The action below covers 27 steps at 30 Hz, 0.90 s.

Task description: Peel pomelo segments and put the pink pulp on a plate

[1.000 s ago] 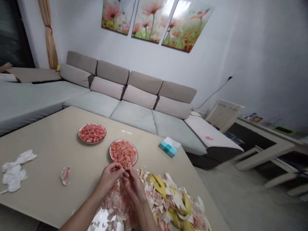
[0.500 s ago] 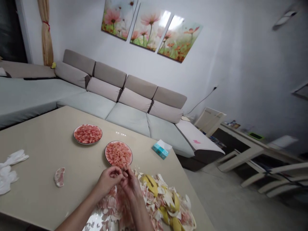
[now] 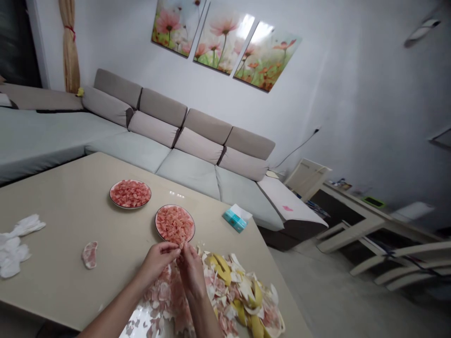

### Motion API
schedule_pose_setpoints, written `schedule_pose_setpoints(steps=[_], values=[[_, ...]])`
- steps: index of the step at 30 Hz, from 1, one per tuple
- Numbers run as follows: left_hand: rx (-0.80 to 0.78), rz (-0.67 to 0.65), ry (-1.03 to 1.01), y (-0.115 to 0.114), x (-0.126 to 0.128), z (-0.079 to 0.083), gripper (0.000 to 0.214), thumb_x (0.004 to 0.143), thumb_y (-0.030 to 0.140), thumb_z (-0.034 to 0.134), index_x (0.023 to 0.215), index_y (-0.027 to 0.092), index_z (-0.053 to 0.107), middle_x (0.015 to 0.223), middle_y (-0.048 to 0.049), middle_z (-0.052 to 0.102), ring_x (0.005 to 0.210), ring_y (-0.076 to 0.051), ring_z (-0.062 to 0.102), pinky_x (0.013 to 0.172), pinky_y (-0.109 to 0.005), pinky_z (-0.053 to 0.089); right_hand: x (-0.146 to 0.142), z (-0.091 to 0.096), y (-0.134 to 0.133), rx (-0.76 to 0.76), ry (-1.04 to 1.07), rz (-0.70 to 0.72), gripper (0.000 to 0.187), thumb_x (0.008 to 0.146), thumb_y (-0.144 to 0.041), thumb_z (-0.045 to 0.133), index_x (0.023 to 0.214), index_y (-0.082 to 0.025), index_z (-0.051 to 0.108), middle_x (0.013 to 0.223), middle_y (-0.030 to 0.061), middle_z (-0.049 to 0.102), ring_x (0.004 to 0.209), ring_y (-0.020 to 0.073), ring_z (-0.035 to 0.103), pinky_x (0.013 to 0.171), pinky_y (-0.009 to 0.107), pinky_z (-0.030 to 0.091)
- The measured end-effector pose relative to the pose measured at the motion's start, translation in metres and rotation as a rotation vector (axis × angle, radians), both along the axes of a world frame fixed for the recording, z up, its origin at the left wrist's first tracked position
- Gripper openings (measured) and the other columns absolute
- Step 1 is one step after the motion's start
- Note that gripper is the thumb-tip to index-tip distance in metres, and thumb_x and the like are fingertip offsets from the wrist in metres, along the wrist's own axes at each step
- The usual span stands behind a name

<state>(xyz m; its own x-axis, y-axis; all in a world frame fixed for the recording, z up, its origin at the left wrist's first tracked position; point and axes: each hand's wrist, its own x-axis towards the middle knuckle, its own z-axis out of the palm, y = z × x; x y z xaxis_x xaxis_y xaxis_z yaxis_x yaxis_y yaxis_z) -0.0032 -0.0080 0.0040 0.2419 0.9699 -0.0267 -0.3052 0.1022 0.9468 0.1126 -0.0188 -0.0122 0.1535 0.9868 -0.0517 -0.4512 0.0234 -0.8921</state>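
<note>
My left hand [image 3: 160, 259] and my right hand [image 3: 192, 270] meet fingertip to fingertip at the near rim of a plate [image 3: 158, 231] of pink pomelo flesh. Both are closed in a pinch on a small pinkish bit of pomelo flesh [image 3: 182, 244], mostly covered by the fingers. Beneath and around the wrists spreads a heap of torn membranes [image 3: 160, 293] and yellow-and-white pomelo peel [image 3: 220, 268]. A whole pomelo segment [image 3: 90, 255], with white skin partly on it, lies by itself left of my left hand.
A second plate [image 3: 112, 198] of pomelo flesh stands farther back on the beige table [image 3: 70, 211]. Crumpled white tissues [image 3: 14, 253] lie at the left edge. A blue tissue pack [image 3: 235, 219] is near the right edge. A grey sofa [image 3: 190, 169] stands behind the table.
My fingertips have shifted slightly against each other, with the right hand's fingers more upright. The view has tilted a little; the plates, segment and peel stay in place on the table.
</note>
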Motion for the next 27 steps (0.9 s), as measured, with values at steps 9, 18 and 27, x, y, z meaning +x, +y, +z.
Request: schedule_pose_setpoints(steps=[9, 18, 27], values=[[0.044, -0.003, 0.048, 0.003, -0.003, -0.006, 0.024, 0.071, 0.037, 0.070, 0.075, 0.013, 0.074, 0.073, -0.0051, 0.072, 0.072, -0.020, 0.063, 0.071, -0.029, 0.047, 0.008, 0.005, -0.006, -0.035, -0.028, 0.120, 0.031, 0.076, -0.044, 0.075, 0.073, -0.016, 0.063, 0.057, -0.0071, 0.047, 0.047, 0.0059, 0.034, 0.045, 0.017, 0.027], [0.055, 0.014, 0.121, 0.002, 0.001, -0.010, 0.020, 0.069, 0.034, 0.067, 0.071, 0.015, 0.071, 0.071, -0.0034, 0.070, 0.071, -0.019, 0.062, 0.070, -0.026, 0.045, 0.017, -0.001, 0.003, -0.040, 0.002, 0.129, 0.040, 0.070, -0.049, 0.078, 0.063, -0.019, 0.053, 0.054, -0.0085, 0.036, 0.043, 0.0044, 0.025, 0.038, 0.016, 0.024], [0.028, 0.014, 0.166, 0.004, 0.002, -0.014, 0.022, 0.068, 0.035, 0.069, 0.072, 0.013, 0.072, 0.068, -0.0038, 0.068, 0.067, -0.018, 0.058, 0.065, -0.026, 0.042, 0.038, 0.004, 0.042, 0.004, -0.423, 0.110, 0.027, 0.087, -0.040, 0.065, 0.081, -0.014, 0.060, 0.064, -0.0050, 0.052, 0.047, 0.0064, 0.046, 0.043, 0.018, 0.039]])
